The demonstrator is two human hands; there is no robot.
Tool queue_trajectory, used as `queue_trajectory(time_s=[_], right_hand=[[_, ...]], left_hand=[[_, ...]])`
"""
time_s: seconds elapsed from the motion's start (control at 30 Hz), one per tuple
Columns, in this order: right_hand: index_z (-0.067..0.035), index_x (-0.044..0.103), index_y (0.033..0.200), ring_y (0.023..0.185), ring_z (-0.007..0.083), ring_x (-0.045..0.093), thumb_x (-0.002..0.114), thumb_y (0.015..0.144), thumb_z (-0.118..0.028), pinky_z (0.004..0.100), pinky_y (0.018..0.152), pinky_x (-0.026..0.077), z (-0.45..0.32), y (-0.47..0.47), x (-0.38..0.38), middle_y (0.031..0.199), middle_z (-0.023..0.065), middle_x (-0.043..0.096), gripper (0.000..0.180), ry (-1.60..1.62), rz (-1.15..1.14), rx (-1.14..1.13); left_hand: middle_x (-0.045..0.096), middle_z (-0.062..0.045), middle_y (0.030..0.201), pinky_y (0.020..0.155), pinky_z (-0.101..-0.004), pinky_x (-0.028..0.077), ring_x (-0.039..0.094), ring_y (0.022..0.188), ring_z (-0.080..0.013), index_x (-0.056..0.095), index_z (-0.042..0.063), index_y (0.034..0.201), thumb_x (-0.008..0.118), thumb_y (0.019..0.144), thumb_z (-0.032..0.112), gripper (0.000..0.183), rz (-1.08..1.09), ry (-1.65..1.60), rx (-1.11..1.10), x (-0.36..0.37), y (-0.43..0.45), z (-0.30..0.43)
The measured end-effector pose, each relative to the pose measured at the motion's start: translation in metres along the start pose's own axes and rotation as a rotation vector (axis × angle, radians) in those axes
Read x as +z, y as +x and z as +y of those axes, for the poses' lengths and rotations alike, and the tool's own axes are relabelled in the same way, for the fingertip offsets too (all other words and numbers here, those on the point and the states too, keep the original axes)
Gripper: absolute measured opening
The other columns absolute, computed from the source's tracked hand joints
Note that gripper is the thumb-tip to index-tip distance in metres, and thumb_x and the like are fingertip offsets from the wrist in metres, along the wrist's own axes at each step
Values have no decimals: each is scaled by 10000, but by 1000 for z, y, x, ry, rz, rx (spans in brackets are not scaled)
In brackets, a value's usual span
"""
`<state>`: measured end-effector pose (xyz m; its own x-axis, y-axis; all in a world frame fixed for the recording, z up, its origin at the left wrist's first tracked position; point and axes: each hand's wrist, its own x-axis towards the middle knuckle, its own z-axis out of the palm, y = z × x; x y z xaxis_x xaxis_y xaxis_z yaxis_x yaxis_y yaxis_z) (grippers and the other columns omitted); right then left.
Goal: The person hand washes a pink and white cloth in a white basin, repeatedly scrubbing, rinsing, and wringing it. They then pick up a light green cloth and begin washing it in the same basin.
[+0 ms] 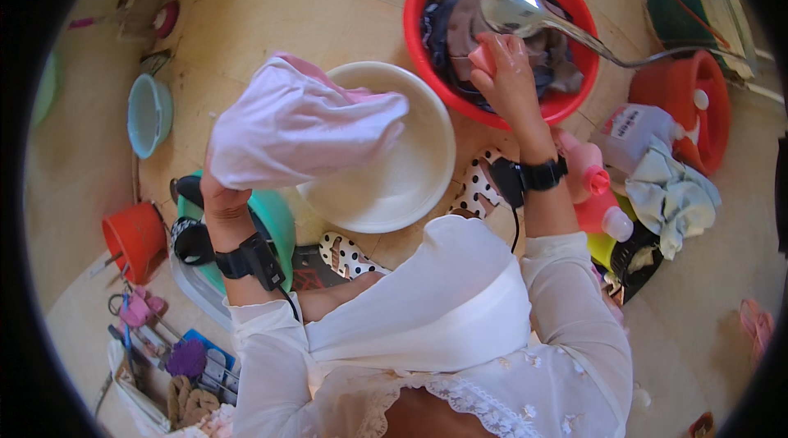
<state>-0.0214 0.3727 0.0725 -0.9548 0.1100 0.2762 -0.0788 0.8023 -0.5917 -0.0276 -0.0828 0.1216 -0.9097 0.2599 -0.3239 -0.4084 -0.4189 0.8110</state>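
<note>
A pale pink cloth (308, 124) is draped over my left hand (225, 195), which grips it from below; most of its fingers are hidden under the fabric. Part of the cloth hangs over the left side of a white basin (425, 192) on the floor. My right hand (508, 71) is closed around a small pink block (482, 60), possibly soap, above a red basin (585, 93). Dark and brownish wet-looking clothes (462, 25) fill the red basin. A shiny metal shower head (511, 7) rests above these clothes, just beyond my right hand.
Pink bottles (582, 170), a clear plastic jug (634, 133), a pale cloth (671, 192) and an orange-red bucket (714, 118) stand at right. A green tub (280, 228) with dark items lies by my left forearm. At left are a light blue basin (148, 118) and an orange bucket (132, 241).
</note>
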Motion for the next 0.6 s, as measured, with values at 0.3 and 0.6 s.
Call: queue_trajectory(time_s=[0.3, 0.6], right_hand=[[-66, 567, 1149, 1020, 313, 537, 668, 668, -86, 377, 892, 436, -22, -120, -179, 1079, 136, 556, 491, -79, 219, 255], [-37, 553, 1166, 967, 380, 560, 662, 765, -235, 425, 856, 450, 67, -295, -265, 1015, 213, 580, 461, -687, 289, 876]], left_hand=[[613, -137, 1082, 834, -331, 469, 603, 962, -254, 560, -15, 1172, 667, 677, 114, 523, -101, 1306, -180, 38, 51, -133], [613, -59, 816, 605, -255, 460, 580, 686, -140, 584, -26, 1061, 596, 687, 58, 384, -93, 924, -506, 81, 31, -63]])
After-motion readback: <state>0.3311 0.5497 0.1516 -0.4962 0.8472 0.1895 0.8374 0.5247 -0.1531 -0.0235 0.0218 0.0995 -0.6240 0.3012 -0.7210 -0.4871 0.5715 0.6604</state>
